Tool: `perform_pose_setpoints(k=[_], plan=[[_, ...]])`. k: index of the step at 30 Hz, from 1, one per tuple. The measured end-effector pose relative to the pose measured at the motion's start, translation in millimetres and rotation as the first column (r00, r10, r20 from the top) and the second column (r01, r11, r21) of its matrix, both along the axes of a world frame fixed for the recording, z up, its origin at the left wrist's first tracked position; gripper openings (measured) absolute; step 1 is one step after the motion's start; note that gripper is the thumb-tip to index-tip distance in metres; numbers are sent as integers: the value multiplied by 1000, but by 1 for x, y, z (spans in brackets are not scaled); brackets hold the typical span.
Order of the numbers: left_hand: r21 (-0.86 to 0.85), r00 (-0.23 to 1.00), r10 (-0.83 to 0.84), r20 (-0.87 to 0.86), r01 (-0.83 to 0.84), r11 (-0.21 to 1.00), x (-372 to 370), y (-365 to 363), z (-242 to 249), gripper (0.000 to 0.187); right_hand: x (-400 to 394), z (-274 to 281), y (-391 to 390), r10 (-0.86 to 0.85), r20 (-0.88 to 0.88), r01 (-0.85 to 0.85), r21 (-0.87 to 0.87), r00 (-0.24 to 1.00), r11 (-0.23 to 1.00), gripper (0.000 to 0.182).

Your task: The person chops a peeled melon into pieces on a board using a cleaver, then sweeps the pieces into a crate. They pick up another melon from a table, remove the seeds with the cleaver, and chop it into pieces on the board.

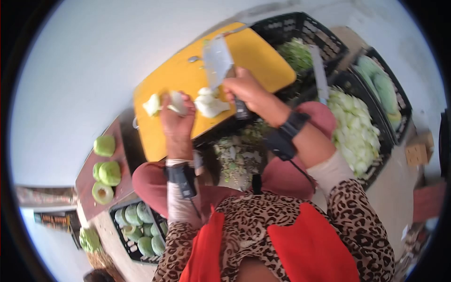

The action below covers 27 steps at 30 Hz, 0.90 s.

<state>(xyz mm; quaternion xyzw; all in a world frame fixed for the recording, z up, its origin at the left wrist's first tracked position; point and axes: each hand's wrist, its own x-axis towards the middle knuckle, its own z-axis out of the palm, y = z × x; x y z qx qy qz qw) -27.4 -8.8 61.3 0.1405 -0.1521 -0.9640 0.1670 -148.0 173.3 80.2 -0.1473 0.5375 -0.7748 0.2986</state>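
Note:
My right hand (248,89) is closed around the dark handle of a cleaver (217,60), its wide blade over the yellow cutting board (263,56). My left hand (177,117) is at the board's near left part, fingers curled around a pale piece of peeled gourd (177,102). Left of that hand lies another pale gourd piece (152,105). Between my two hands sits a cluster of white gourd chunks (210,104), just below the blade tip. A small metal object (193,59) rests farther up the board.
A crate of cut pale pieces (354,127) stands right, beside a crate of whole gourds (383,84). A long blade (319,70) lies at the crates. Peeled gourds (109,173) sit on a reddish board at left, above a crate of green gourds (138,225). Scraps (239,155) lie below.

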Motion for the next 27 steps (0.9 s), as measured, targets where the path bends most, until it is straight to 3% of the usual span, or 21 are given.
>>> perform_pose_setpoints(k=[3, 5, 7, 8, 9, 10, 11, 12, 13, 14, 16, 17, 19, 20, 21, 22, 23, 24, 27], plan=[[-284, 996, -42, -73, 19, 959, -22, 13, 38, 37, 1, -17, -12, -62, -93, 71, 91, 994, 993, 10], [-470, 990, 138, 36, -105, 877, -43, 60, 78, 35, 6, -17, -19, -75, -120, 99, 207, 990, 973, 13], [-615, 999, -32, 20, 37, 788, -55, 119, 105, 40, 9, -20, -20, 96, -146, -67, 192, 985, 979, 17], [-714, 987, -161, 14, 122, 689, -57, 148, 113, 49, 22, -21, -19, -44, -90, 21, -236, 995, 971, 18], [-782, 953, -302, 14, 199, 591, -55, 170, 120, 60, 25, -20, -21, -76, -155, 55, -131, 985, 990, 21], [-900, 947, -289, 142, 245, 360, -56, 184, 123, 67, 27, -20, -23, -98, -219, 95, -24, 971, 995, 23], [-888, 935, -342, 95, 235, 395, -57, 196, 124, 69, 24, -20, -22, -31, -315, 121, 271, 949, 955, 26], [-874, 919, -392, 48, 228, 429, -57, 206, 125, 71, 21, -22, -21, 91, -378, 140, 540, 921, 830, 29], [-857, 899, -438, 0, 225, 463, -58, 212, 124, 72, 21, -26, -17, 100, -392, 122, 504, 915, 855, 31], [-806, 914, -404, -43, 207, 554, -59, 212, 123, 59, 21, -30, -13, 110, -405, 102, 466, 908, 879, 33], [-828, 941, -337, -34, 163, 537, -58, 199, 125, 46, 33, -8, -16, -135, -279, 178, 137, 951, 974, 28], [-839, 954, -299, -26, 142, 525, -55, 189, 125, 40, 50, 14, -36, -330, -55, 320, -142, 942, 937, 21], [-868, 991, -124, -50, 18, 496, -50, 168, 121, 30, 44, 1, -51, -389, -165, 330, -297, 907, 896, 15], [-882, 997, -51, -56, -25, 471, -47, 154, 118, 28, 14, -53, -58, -259, -514, 198, -172, 818, 965, 14], [-898, 998, 31, -63, -70, 435, -42, 137, 113, 26, 13, -50, -52, -151, -516, 160, -27, 843, 987, 15], [-917, 986, 150, -67, -120, 381, -39, 114, 102, 22, 12, -44, -45, -34, -511, 113, 123, 859, 986, 15], [-935, 959, 271, -77, -164, 315, -36, 91, 87, 18, 17, -8, -14, -10, -169, 55, 265, 986, 963, 16], [-934, 925, 363, -111, -223, 281, -32, 74, 75, 13, 12, -11, -10, 54, -182, 2, 292, 982, 956, 18], [-968, 807, 589, 47, -108, 226, -17, 18, 28, 15, -3, -12, 3, 137, -177, -89, 256, 975, 963, 22]])
